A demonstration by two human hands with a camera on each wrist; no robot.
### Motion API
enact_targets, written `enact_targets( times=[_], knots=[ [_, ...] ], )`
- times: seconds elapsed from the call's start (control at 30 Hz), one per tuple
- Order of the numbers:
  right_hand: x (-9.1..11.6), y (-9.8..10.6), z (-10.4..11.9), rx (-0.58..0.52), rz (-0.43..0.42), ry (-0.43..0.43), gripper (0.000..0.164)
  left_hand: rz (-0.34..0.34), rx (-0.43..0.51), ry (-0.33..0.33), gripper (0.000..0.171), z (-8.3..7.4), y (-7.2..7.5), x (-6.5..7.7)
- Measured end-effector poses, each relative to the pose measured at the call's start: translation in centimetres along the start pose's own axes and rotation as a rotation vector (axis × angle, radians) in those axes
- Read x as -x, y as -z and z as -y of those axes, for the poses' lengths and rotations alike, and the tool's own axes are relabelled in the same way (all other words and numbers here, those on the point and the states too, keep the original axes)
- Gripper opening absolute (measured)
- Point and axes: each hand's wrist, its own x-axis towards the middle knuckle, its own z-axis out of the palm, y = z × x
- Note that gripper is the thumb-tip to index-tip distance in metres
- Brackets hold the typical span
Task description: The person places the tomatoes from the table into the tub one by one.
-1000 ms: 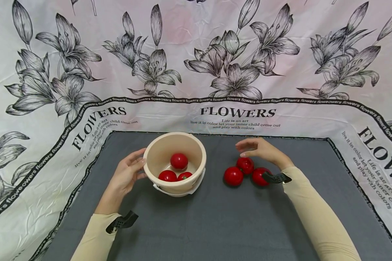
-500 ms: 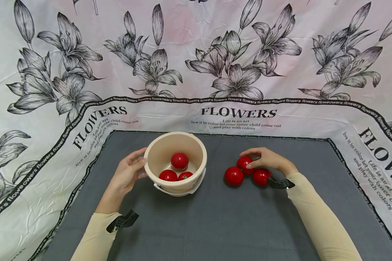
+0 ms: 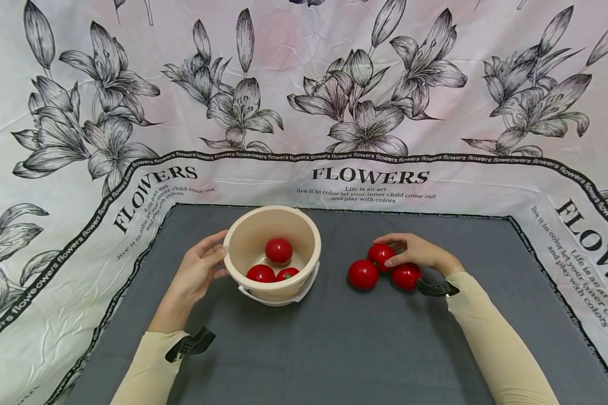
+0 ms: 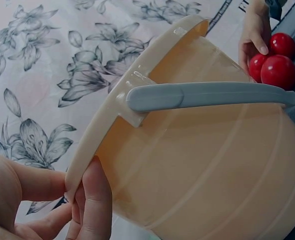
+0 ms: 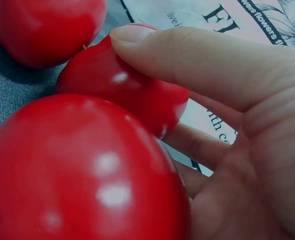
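Note:
My left hand pinches the rim of a cream plastic bucket, thumb and fingers on either side of the edge in the left wrist view. Three red tomatoes lie inside the bucket. To its right, three more sit in a cluster. My right hand holds the back tomato, thumb on its near side and fingers curled round the far side. The front-left tomato and the right tomato lie close against it; the right one looms large beneath the palm in the right wrist view.
The bucket's pale grey handle hangs down against its outer side. Everything stands on a dark grey cloth. Behind it rises a white sheet printed with flowers and lettering. Each wrist wears a black strap.
My right hand has come down and slightly right onto the back tomato and closed its fingers round it. The left hand and bucket have stayed in place.

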Motion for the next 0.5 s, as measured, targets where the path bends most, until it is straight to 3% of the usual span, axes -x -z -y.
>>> enact_targets(
  times=[0.33,0.5],
  knots=[
    [0.3,1.2,2.3,0.052,-0.090,0.091,0.055,0.005,0.003,-0.001,0.053,0.0,0.0,0.0],
    [0.1,1.5,3.7,0.037,-0.090,0.123,0.053,0.010,0.008,-0.002,0.054,0.0,0.0,0.0]
  ],
)
